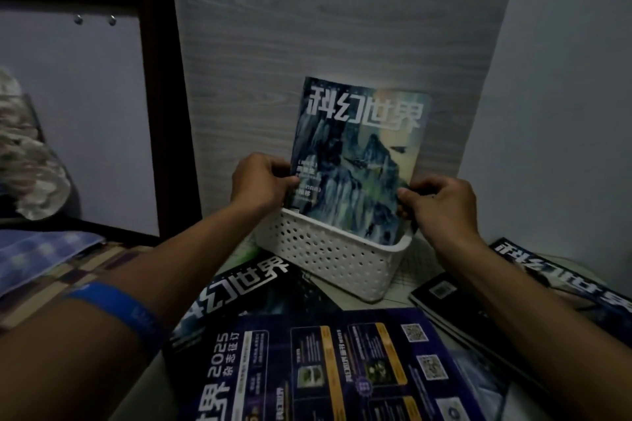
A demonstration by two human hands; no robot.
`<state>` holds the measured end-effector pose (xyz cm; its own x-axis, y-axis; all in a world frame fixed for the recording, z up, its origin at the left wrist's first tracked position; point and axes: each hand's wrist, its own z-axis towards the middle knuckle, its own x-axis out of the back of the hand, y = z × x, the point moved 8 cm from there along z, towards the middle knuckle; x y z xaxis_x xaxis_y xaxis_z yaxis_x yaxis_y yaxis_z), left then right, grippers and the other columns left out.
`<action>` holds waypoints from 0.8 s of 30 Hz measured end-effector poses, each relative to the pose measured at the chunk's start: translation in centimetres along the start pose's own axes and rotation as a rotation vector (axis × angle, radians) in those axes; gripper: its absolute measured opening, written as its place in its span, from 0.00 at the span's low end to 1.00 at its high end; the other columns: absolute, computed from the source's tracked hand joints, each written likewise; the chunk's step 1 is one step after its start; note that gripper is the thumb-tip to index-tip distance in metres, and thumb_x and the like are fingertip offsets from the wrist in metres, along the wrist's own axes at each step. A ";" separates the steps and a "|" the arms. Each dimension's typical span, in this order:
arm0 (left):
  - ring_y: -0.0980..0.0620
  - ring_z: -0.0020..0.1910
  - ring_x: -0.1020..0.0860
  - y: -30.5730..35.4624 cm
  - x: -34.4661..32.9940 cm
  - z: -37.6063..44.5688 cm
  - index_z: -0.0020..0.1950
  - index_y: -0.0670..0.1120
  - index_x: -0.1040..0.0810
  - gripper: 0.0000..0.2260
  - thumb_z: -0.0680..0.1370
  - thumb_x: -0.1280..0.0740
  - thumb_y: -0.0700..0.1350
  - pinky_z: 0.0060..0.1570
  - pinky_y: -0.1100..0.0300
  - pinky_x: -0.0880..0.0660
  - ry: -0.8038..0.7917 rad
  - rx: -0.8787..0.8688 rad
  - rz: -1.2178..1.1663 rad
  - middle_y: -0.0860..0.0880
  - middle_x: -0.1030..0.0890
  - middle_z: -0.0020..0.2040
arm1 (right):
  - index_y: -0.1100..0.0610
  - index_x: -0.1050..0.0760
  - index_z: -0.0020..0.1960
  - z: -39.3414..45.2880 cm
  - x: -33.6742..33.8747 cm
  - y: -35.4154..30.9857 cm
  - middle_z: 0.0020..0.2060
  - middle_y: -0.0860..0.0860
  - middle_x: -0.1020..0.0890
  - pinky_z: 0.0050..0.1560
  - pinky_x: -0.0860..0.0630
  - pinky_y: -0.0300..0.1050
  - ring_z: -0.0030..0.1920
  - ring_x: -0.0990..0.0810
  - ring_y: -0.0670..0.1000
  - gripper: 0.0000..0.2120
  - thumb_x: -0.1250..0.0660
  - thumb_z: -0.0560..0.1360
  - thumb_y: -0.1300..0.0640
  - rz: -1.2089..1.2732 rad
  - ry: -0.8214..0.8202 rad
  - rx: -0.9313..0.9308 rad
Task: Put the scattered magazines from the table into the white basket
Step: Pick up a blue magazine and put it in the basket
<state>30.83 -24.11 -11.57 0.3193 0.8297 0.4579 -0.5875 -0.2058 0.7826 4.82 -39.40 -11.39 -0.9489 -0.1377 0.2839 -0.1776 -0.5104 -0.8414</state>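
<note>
Glossy paper is being pinched on both edges: the left hand (261,181) is closing its fingers (285,181) on the near-left edge of the upright magazine (359,154), and the right hand (441,205) is gripping the opposite edge, thumb in front. The magazine is standing cover-forward with its lower part already inside the white basket (328,260), which is sitting toward 12 o'clock on the worktop (400,294), near the grey wood-grain wall.

Judging by this, the step in hand is seating this issue; next, both grips are needing to release so it leans steady, then a hand is going for another one. Still lying out are a dark issue (246,287) at 9 o'clock of the basket, a purple-backed one (342,362) at 6 o'clock, and a stack (485,294) at 4 o'clock.

Dim light is blurring small print, the basket's interior is hidden, and the nearest magazines are running off the frame.
</note>
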 end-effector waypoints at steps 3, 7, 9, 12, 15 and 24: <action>0.54 0.35 0.19 0.0 0.3 -0.1 0.39 0.46 0.15 0.04 0.70 0.22 0.45 0.42 0.59 0.22 0.079 0.020 0.082 0.47 0.14 0.38 | 0.54 0.20 0.29 0.3 0.2 0.3 0.26 0.48 0.17 0.33 0.22 0.43 0.27 0.19 0.46 0.11 0.22 0.69 0.56 -0.050 0.032 -0.029; 0.51 0.33 0.21 0.1 0.9 -0.8 0.31 0.45 0.24 0.13 0.69 0.22 0.47 0.36 0.58 0.24 0.178 0.067 0.098 0.48 0.20 0.31 | 0.57 0.21 0.31 -0.3 0.2 -0.4 0.30 0.53 0.17 0.36 0.20 0.46 0.32 0.18 0.52 0.11 0.23 0.70 0.57 -0.076 0.015 -0.069; 0.52 0.37 0.21 0.6 1.0 -1.8 0.37 0.46 0.23 0.10 0.72 0.25 0.48 0.36 0.61 0.27 0.122 0.031 0.049 0.51 0.20 0.36 | 0.59 0.22 0.34 -1.0 0.8 -1.0 0.32 0.54 0.17 0.37 0.23 0.45 0.33 0.19 0.51 0.11 0.25 0.72 0.58 -0.045 -0.012 -0.060; 0.48 0.50 0.23 2.0 2.3 -6.4 0.49 0.46 0.23 0.04 0.76 0.31 0.43 0.46 0.57 0.26 0.126 -0.160 0.012 0.46 0.22 0.51 | 0.58 0.23 0.39 -3.8 3.0 -2.3 0.36 0.52 0.18 0.39 0.24 0.44 0.39 0.19 0.51 0.10 0.30 0.76 0.54 -0.048 -0.047 0.043; 0.48 0.52 0.24 3.8 2.3 -13.4 0.52 0.46 0.23 0.06 0.76 0.33 0.41 0.47 0.56 0.28 0.023 -0.444 0.144 0.47 0.23 0.51 | 0.54 0.23 0.43 -8.7 4.7 -4.0 0.40 0.47 0.19 0.37 0.26 0.38 0.41 0.21 0.42 0.08 0.34 0.79 0.52 -0.166 -0.130 0.221; 0.51 0.53 0.22 0.2 3.2 -19.3 0.60 0.53 0.23 0.26 0.71 0.36 0.70 0.55 0.54 0.24 -0.810 -0.161 0.580 0.51 0.20 0.58 | 0.45 0.27 0.54 -23.1 5.2 -7.2 0.50 0.42 0.24 0.47 0.25 0.45 0.49 0.25 0.43 0.18 0.39 0.74 0.34 -0.599 -0.818 0.512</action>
<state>17.38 -11.52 -18.07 0.3260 0.0095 0.9453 -0.8868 -0.3434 0.3093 -4.89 -16.84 -14.47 -0.2586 -0.1715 0.9506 -0.2399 -0.9419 -0.2352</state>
